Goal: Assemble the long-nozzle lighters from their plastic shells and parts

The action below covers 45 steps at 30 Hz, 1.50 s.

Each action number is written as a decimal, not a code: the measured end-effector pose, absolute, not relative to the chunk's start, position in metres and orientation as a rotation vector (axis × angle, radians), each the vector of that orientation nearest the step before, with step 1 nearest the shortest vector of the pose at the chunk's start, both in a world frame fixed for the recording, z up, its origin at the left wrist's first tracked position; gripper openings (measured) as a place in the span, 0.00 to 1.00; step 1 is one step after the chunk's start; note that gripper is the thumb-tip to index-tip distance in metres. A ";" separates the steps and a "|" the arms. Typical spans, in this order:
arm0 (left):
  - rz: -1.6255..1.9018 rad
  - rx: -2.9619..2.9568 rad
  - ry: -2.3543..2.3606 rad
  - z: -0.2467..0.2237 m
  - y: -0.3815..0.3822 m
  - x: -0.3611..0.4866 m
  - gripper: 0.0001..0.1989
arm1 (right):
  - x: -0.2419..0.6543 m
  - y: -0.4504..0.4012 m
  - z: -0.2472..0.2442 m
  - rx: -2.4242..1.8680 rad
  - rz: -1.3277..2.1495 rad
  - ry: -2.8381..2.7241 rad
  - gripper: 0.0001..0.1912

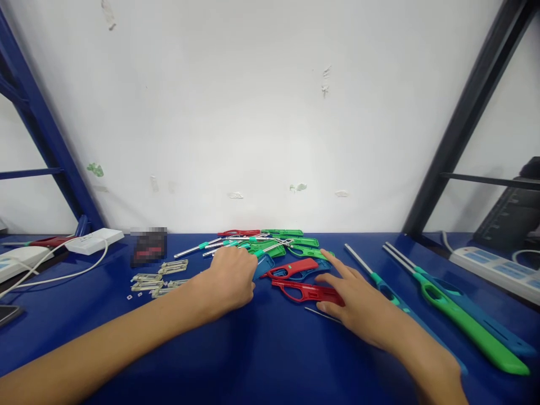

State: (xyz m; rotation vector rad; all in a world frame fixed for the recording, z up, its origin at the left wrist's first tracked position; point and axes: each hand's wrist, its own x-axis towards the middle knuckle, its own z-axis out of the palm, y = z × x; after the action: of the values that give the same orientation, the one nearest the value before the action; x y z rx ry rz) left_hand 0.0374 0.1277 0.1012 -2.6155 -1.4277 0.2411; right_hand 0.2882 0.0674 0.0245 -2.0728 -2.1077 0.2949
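Observation:
My left hand (pixel 234 277) is closed in a fist at the middle of the blue table (pixel 261 360); a blue shell piece (pixel 264 265) with a teal collar and a metal rod shows at its right side. My right hand (pixel 348 289) has its fingers spread over the right end of a red lighter shell (pixel 301 291). Behind that lies another red shell (pixel 293 268) on blue ones. Green shells (pixel 306 251) and metal rods with teal collars (pixel 202 246) are heaped farther back. A thin metal rod (pixel 323 315) lies below my right hand.
Several pale plastic parts (pixel 145 281) lie left of my left hand. Long lighters, one green (pixel 468 323) and two blue, lie at the right. Power strips (pixel 498 271) and white cables are at both sides, with a phone (pixel 9 315) at the left edge. A white wall stands behind.

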 end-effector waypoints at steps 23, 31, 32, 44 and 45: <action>0.555 -2.634 -1.370 0.103 0.117 0.041 0.09 | 0.293 0.072 0.025 -2.058 0.212 -2.183 0.14; 0.553 -2.647 -1.353 0.102 0.116 0.046 0.11 | 0.282 0.068 0.042 -2.245 0.155 -2.129 0.12; 0.539 -2.655 -1.346 0.100 0.118 0.046 0.12 | 0.281 0.068 0.045 -2.272 0.150 -2.102 0.12; 0.447 -2.684 -1.307 0.089 0.125 0.051 0.15 | 0.280 0.066 0.050 -2.238 -0.094 -1.707 0.14; 0.443 -2.687 -1.304 0.089 0.125 0.051 0.15 | 0.280 0.066 0.048 -2.224 -0.111 -1.689 0.14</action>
State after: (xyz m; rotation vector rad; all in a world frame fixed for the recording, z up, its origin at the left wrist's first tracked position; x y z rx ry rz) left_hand 0.0511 0.1249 0.0887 -2.6865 -1.3038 0.4432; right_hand 0.2799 0.0660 0.0485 -2.2243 -1.6893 -0.1109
